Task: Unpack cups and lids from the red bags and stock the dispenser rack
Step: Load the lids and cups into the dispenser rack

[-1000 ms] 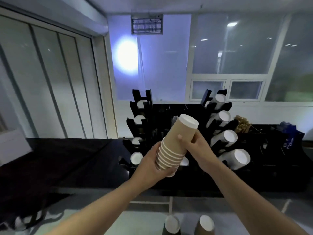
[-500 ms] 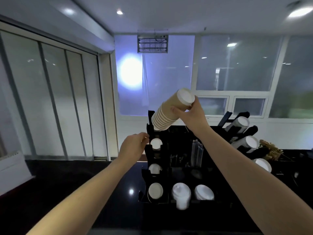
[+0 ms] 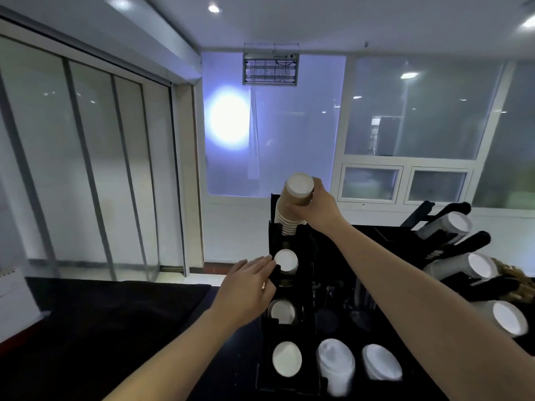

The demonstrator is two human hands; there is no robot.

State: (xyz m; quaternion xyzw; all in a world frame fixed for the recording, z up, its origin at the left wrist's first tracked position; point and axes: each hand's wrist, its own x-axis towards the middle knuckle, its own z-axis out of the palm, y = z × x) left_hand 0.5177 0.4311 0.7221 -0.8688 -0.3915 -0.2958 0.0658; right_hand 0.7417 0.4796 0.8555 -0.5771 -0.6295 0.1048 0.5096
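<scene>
My right hand (image 3: 317, 208) grips a nested stack of brown paper cups (image 3: 292, 205), bottom end up, with its lower rims sitting in the top slot of the black dispenser rack (image 3: 307, 282). My left hand (image 3: 249, 285) rests with straight fingers against the rack's left column, beside a white cup bottom (image 3: 286, 260) in the second slot. More white cup ends (image 3: 286, 358) fill the lower slots. White lids (image 3: 337, 366) stand in the rack's front compartments. No red bag is in view.
Another black rack at the right holds angled white cups (image 3: 457, 224). Both racks stand on a black counter (image 3: 115, 328). Glass sliding doors line the left, windows the back wall. Brown items (image 3: 518, 282) lie behind the right rack.
My right hand has lowered the cup stack from above the rack into its top slot. My left hand has moved right onto the rack's left column. The view has come closer.
</scene>
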